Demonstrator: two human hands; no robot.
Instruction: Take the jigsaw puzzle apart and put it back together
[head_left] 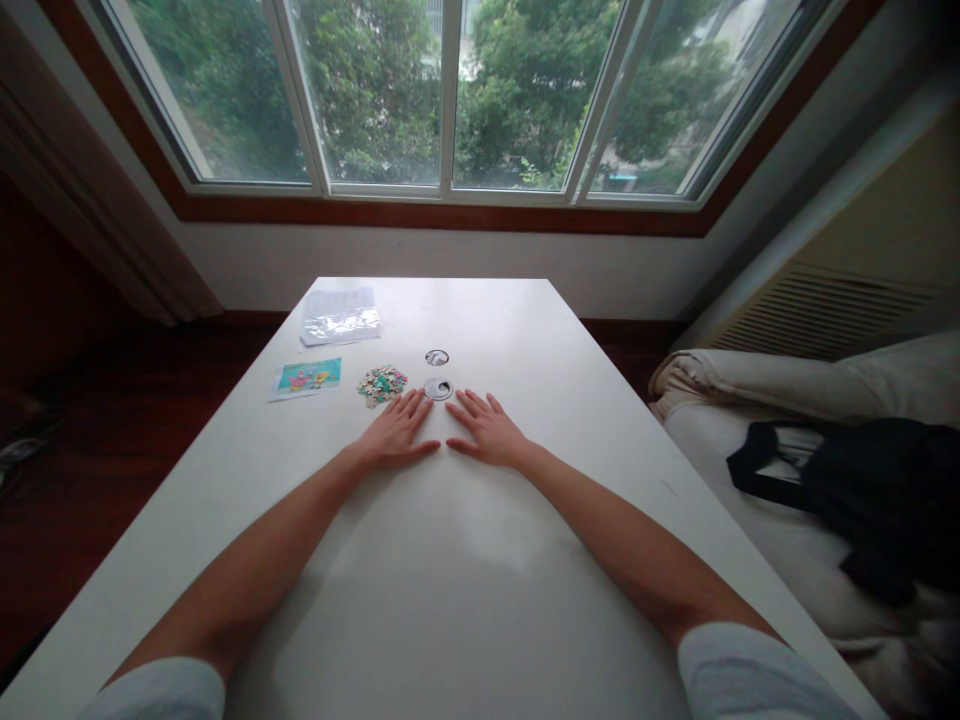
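Both of my hands lie flat on the white table [480, 580], palms down. My left hand [397, 430] has its fingers spread, with the fingertips close to a pile of small multicoloured pieces [382, 383] that look like jigsaw puzzle pieces. My right hand [489, 430] is spread in the same way, its thumb near the left thumb. Just beyond the fingertips, between the hands, is a round disc [439, 389] with a dark and light pattern. A second round disc [436, 357] rests a little farther off. Neither hand holds anything.
A small colourful picture card [309, 377] lies left of the pile. Behind it is a clear plastic bag [341, 316] with papers. On the right, a light sofa [712, 440] with dark clothing [885, 490] stands beside the table. A window [450, 100] is ahead.
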